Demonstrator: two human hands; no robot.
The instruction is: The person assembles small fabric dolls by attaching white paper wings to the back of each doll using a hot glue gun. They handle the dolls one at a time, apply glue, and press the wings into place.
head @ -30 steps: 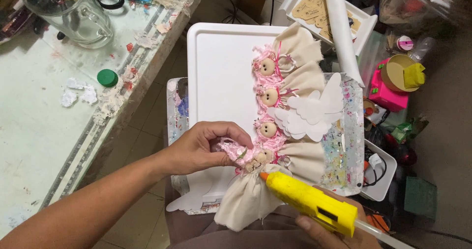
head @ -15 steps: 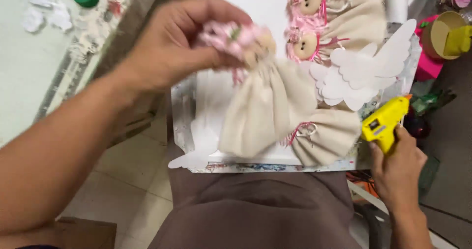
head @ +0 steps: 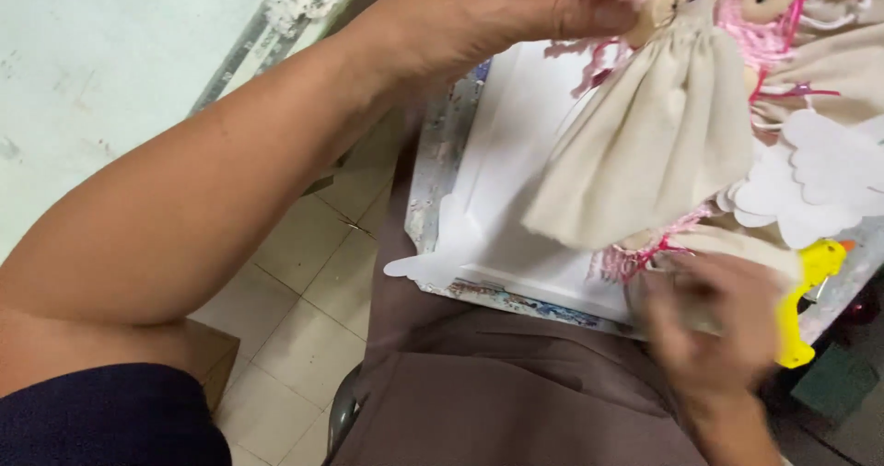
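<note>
Doll (head: 658, 144) in a cream dress hangs over the white tray (head: 516, 199), pinched at its pink hair by the left hand (head: 497, 10); its head is cut off at the top. Right hand (head: 714, 323) is blurry beside the yellow glue gun (head: 806, 305), so I cannot tell if it grips anything.

Left hand (head: 488, 15) picked the cream-skirted doll (head: 654, 134) out of the row on the white tray (head: 516, 199) and raised it; a second ago it was only pinching that doll's pink hair down among the others. Doll now hung clear of the tray, skirt down. Right hand (head: 714, 323) moved from the tray's near edge to its right side, then dropped beside the next doll (head: 709, 245), blurred, with the yellow glue gun (head: 801, 291) behind it.
</note>
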